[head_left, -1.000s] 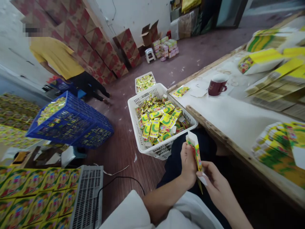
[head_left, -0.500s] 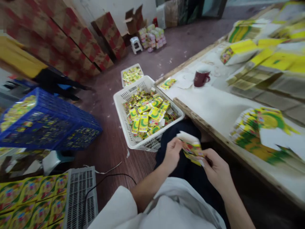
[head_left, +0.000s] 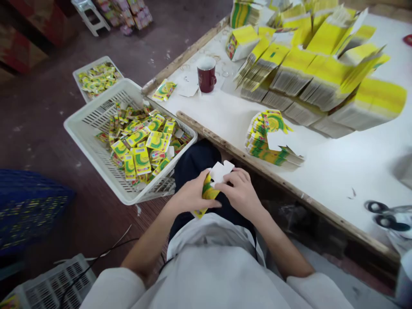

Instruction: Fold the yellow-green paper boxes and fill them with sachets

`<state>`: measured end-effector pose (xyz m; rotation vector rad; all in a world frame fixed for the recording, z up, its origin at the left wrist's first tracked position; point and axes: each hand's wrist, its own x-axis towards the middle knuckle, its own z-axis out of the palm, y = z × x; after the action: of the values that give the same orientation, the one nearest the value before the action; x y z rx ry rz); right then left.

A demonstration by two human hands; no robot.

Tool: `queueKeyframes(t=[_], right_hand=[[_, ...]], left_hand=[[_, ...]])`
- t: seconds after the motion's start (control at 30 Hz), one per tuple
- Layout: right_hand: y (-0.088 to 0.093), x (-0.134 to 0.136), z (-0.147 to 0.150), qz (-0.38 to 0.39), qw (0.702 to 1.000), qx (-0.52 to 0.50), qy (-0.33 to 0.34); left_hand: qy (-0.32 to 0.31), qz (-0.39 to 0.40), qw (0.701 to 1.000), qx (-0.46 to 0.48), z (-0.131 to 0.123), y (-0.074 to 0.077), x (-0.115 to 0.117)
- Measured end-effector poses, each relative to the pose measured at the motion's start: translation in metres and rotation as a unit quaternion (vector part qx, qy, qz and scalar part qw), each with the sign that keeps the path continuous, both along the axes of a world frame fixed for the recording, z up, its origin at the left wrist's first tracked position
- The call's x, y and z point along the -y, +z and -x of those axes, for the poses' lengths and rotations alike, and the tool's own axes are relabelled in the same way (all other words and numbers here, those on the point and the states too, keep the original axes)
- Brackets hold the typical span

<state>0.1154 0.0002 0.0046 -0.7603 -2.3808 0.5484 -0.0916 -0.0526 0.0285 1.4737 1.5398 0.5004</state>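
Observation:
Over my lap, my left hand (head_left: 189, 195) and my right hand (head_left: 240, 191) both grip a small yellow and green carton (head_left: 210, 189) with white flaps open at its top. My left fingers wrap its lower body; my right fingers pinch the white flaps. Left of my knees stands a white basket (head_left: 86, 135) filled with several folded yellow cartons (head_left: 141, 143). On the table to the right lies a fanned stack of flat carton blanks (head_left: 267, 137), nearest my right hand.
A dark red mug (head_left: 206, 75) stands on the white table (head_left: 337, 167), with large piles of yellow flat cartons (head_left: 322, 73) behind. Black-handled scissors (head_left: 383, 214) lie at the right edge. A second white tray (head_left: 96, 77), a blue crate (head_left: 28, 206) and a grey grille (head_left: 48, 283) sit on the floor.
The view has swung right and down toward the table. The carton has turned in my hands from upright to held low over my lap, with my right fingers now on its flaps.

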Motion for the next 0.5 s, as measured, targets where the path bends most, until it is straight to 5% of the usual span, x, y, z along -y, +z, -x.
queueKeyframes(t=[0.13, 0.27, 0.37, 0.5], right_hand=[[-0.015, 0.008, 0.006, 0.158, 0.957, -0.201, -0.136], [-0.03, 0.016, 0.022, 0.493, 0.81, -0.304, -0.09], [-0.03, 0.018, 0.032, 0.631, 0.713, -0.305, -0.034], [-0.025, 0.012, 0.034, 0.642, 0.708, -0.292, 0.017]], left_hand=[[0.064, -0.065, 0.996, -0.018, -0.019, -0.013, 0.006], [0.053, -0.121, 0.991, -0.016, -0.032, -0.02, 0.013], [0.039, -0.173, 0.984, -0.026, -0.035, -0.024, 0.014], [0.021, -0.208, 0.978, -0.029, -0.032, -0.023, 0.01]])
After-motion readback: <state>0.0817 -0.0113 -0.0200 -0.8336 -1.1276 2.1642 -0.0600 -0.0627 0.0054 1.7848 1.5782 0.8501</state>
